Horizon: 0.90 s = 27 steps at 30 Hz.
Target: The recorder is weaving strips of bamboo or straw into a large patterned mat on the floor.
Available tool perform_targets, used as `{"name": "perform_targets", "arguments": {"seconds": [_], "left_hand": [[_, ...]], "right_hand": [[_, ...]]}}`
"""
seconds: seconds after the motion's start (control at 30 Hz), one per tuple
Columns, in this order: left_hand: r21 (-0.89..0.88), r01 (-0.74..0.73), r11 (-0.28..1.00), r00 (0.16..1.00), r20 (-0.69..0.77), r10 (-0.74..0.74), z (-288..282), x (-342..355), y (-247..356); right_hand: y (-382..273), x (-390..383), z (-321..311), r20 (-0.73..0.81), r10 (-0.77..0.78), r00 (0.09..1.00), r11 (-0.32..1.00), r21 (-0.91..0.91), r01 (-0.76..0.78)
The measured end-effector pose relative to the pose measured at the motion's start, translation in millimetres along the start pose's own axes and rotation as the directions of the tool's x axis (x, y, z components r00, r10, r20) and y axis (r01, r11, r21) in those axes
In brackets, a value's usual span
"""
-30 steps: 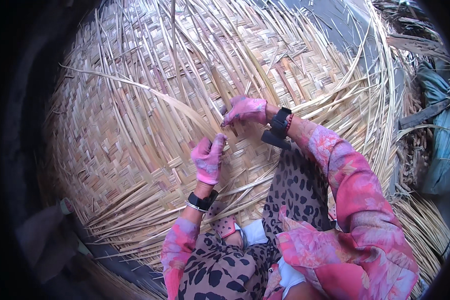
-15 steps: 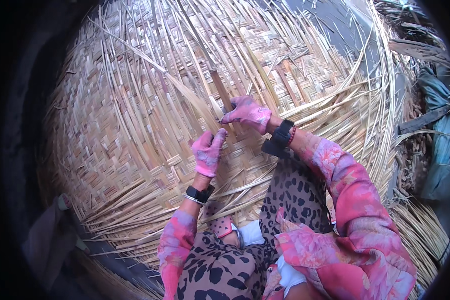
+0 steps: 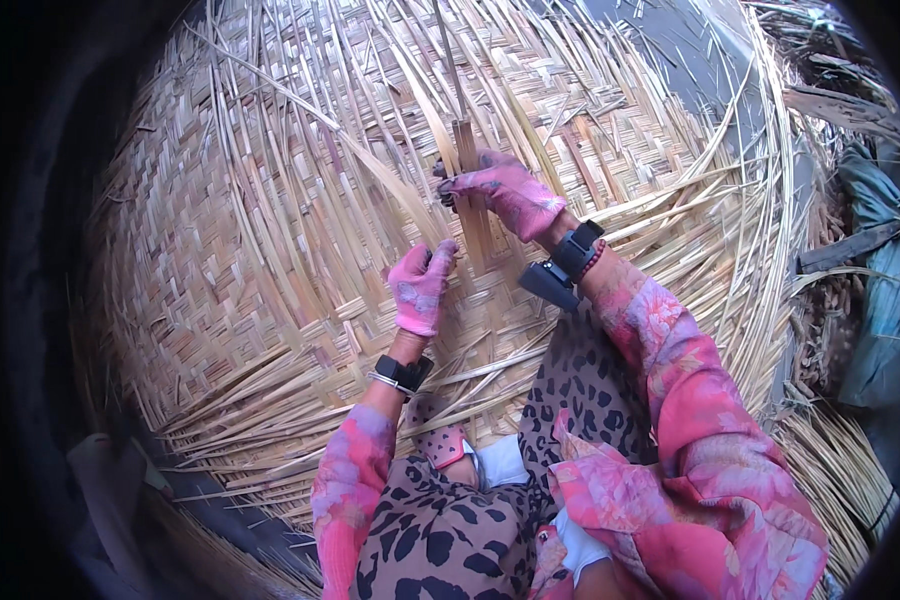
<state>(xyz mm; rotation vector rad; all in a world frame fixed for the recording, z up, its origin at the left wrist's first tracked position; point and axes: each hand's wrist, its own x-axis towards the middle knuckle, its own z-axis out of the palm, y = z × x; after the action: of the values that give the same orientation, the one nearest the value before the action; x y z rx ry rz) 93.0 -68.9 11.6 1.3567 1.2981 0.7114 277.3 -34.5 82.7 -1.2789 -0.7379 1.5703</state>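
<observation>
A large woven bamboo mat lies beneath me, with long loose pale strips fanning out over it. My right hand, in a pink glove, is closed on a light brown flat strip that stands out lengthwise away from me. Below and left of it, my left hand, also gloved in pink, is curled with thumb and finger raised, low over the strips. What its fingers hold is hidden.
Pale strips pile along the right edge, beside a crumpled blue-green sheet, a dark flat slat and dry fibrous scraps. A bundle of strips lies lower right. A dim grey object is at lower left.
My right hand has moved forward, away from me, with the brown strip now more visible in it. My left hand has risen slightly in the picture, still curled.
</observation>
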Motion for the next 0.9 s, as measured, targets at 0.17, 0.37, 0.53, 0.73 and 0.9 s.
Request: {"name": "perform_targets", "arguments": {"seconds": [0.17,0.37,0.53,0.73,0.9], "left_hand": [[0.219,-0.066,0.973,0.998,0.007,0.066,9.0,11.1,17.3],[0.262,-0.525,0.81,0.826,0.387,0.41,13.8,35.3,15.4],[0.232,-0.441,0.867,0.863,0.373,0.34,17.8,38.6,8.7],[0.171,-0.263,0.95,0.908,0.376,0.184,7.2,32.1,-6.2],[0.192,-0.398,0.897,0.911,0.201,0.361,2.1,4.9,8.3]], "right_hand": [[-51.0,-9.2,2.8,0.263,-0.105,0.959,0.988,0.136,0.071],[-48.3,-3.6,-19.5,0.223,-0.108,0.969,0.929,-0.325,0.179],[-32.7,-5.3,-77.0,0.299,-0.461,0.836,0.159,-0.898,0.409],[4.0,-23.3,-72.7,0.444,0.047,0.895,-0.211,-0.871,0.443],[41.9,-39.0,-80.3,0.103,0.177,0.979,-0.106,-0.987,0.123]]}}
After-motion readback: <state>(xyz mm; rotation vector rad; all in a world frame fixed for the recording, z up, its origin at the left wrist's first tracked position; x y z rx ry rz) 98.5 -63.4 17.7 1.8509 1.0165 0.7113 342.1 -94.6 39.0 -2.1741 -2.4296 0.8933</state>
